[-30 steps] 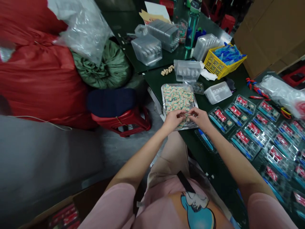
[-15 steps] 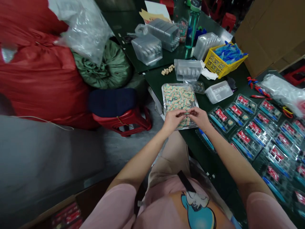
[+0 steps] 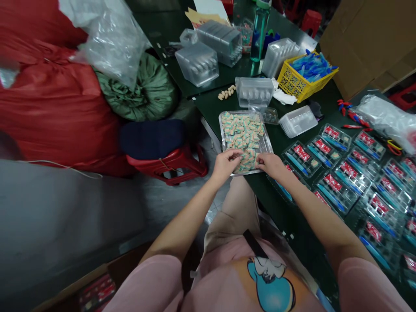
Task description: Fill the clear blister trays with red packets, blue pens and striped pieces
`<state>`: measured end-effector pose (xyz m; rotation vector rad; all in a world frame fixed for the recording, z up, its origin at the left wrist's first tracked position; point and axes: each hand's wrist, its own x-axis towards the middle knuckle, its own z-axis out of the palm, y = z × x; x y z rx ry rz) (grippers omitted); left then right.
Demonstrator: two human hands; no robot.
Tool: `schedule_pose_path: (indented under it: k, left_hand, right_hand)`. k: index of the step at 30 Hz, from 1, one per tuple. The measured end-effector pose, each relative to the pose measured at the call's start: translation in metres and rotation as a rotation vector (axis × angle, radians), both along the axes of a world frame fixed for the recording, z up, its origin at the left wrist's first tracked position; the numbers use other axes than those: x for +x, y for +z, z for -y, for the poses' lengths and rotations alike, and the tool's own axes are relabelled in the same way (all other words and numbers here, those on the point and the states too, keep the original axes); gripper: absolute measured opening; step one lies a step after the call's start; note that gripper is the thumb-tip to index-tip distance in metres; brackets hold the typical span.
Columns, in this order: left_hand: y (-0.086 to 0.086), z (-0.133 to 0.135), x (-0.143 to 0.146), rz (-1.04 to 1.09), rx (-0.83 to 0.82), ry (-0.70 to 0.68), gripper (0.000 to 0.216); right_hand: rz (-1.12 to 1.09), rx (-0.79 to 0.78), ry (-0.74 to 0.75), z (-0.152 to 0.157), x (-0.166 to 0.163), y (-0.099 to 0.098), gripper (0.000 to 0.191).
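Note:
A metal tray point(image 3: 268, 146) at the table's near left edge holds many small beige-and-teal pieces point(image 3: 243, 130). Over its near left part is my left hand point(image 3: 227, 164), fingers curled towards the thumb; whatever is between the tips is too small to make out. My right hand point(image 3: 270, 165) reaches over the tray's near right side, fingertips bunched down among the pieces, and I cannot see what they pinch. A gap separates the two hands, with loose pieces showing between them.
Clear plastic packs with blue pens and red cards point(image 3: 334, 190) cover the table on the right. Beyond the tray stand clear trays point(image 3: 255, 92), a yellow basket point(image 3: 297, 84) of blue pens and a bottle point(image 3: 260, 32). A red stool point(image 3: 162, 162) stands left.
My hands, which met fingertip to fingertip over the tray, have moved apart. The left went slightly left; the right came down to the pieces at the tray's near right side.

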<state>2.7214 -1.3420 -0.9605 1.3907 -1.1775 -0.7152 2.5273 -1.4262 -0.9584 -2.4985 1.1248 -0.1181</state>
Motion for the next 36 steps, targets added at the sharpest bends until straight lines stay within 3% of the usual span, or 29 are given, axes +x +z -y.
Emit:
schedule_pose_path:
  k: [5, 10, 17, 22, 30, 36]
  left_hand:
    - [-0.004, -0.001, -0.003, -0.178, 0.049, -0.030, 0.020]
    - [-0.006, 0.000, -0.004, -0.261, 0.077, -0.042, 0.023]
    - [-0.011, -0.001, 0.000, -0.241, 0.062, -0.014, 0.023]
    - [-0.009, -0.002, 0.001, -0.237, 0.062, 0.006, 0.023]
    - [-0.002, -0.006, 0.000, -0.255, 0.076, -0.003, 0.022]
    - [-0.002, -0.004, -0.003, -0.274, 0.096, -0.016, 0.023]
  right_hand:
    - [-0.071, -0.014, -0.040, -0.003, 0.007, 0.001, 0.010]
    - [-0.040, 0.106, -0.135, -0.004, 0.009, 0.003, 0.013]
    - [-0.047, 0.018, -0.122, -0.006, 0.009, 0.001, 0.008]
    - [0.048, 0.113, -0.147, -0.005, 0.006, -0.002, 0.010]
    - [0.111, 0.128, -0.189, 0.024, -0.001, 0.011, 0.002]
    - [-0.057, 0.083, -0.118, 0.040, 0.015, 0.011, 0.020]
